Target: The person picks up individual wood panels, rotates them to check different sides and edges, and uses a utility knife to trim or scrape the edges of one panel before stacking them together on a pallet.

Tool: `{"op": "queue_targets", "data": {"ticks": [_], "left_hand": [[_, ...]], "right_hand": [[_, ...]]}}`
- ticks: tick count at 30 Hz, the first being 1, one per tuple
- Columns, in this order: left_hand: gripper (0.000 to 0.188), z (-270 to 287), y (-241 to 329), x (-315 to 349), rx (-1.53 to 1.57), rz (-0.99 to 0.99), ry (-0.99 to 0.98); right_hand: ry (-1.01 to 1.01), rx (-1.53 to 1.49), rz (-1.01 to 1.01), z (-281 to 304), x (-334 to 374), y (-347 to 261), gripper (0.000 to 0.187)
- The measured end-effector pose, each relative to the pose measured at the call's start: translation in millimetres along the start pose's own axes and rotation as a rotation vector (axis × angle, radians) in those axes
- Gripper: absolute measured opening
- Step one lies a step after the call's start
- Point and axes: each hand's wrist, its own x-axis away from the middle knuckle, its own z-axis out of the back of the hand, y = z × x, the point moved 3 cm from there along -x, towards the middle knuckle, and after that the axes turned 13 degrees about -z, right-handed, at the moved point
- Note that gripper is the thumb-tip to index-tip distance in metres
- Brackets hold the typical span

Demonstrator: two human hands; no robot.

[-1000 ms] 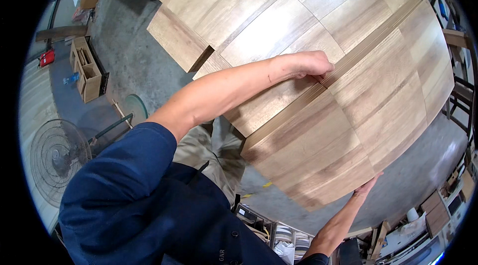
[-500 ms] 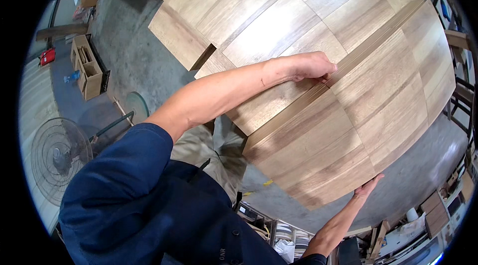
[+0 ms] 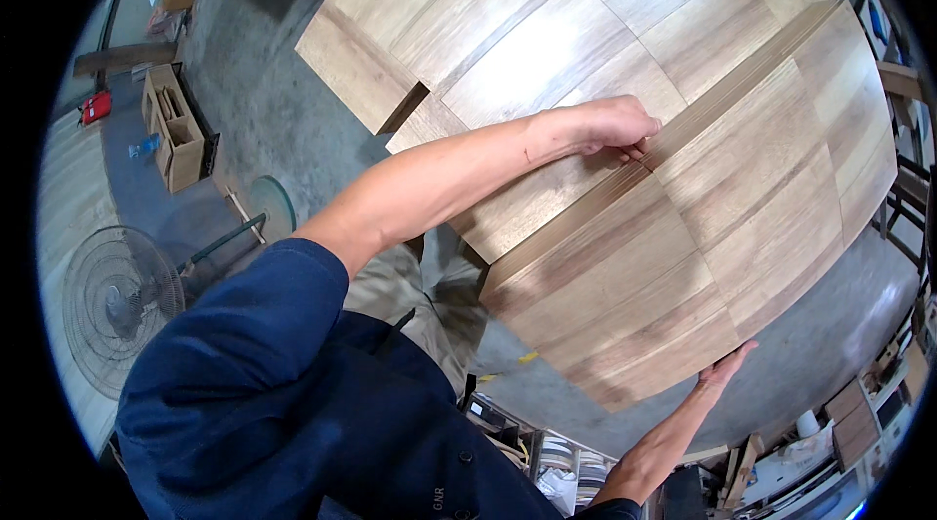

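Two adjoining stacks of flat wood-grain panels fill the middle and upper part of the view. My left hand reaches over the far stack. Its fingers are curled, with the tips at the layered side edge of the near panel stack; whether they pinch one sheet or several is hidden. At the near right rim of that stack, my right hand holds the panel edge from outside, its fingers partly hidden below the boards.
A round standing fan is at the left, near an open wooden box. A red bag lies beyond it. Racks with rolls of edging stand at the bottom, and boards and offcuts at the lower right.
The view has shifted slightly. My left fingers have moved a little at the stack's edge; my right hand keeps its place on the rim, and the panels look unchanged.
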Motion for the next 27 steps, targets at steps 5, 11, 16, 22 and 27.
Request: {"op": "queue_targets", "data": {"ticks": [5,11,16,22,27], "left_hand": [[0.032,9,-3,-8,-0.106,-0.054,0.016],[0.028,5,-10,-4,0.002,0.006,0.07],[0.027,28,0,52,-0.26,-0.237,0.277],[0.032,87,-101,144,-0.817,-0.283,0.544],[0.031,75,-98,147,-1.021,-0.252,0.575]], "right_hand": [[0.027,-0.005,0.023,-10,4,-2,0.08],[0.052,0.076,0.015,-22,10,-3,0.079],[0.095,-0.108,0.004,26,5,16,0.086],[0.154,-0.083,0.043,85,34,64,0.095],[0.515,-0.221,0.068,129,82,134,0.086]]}}
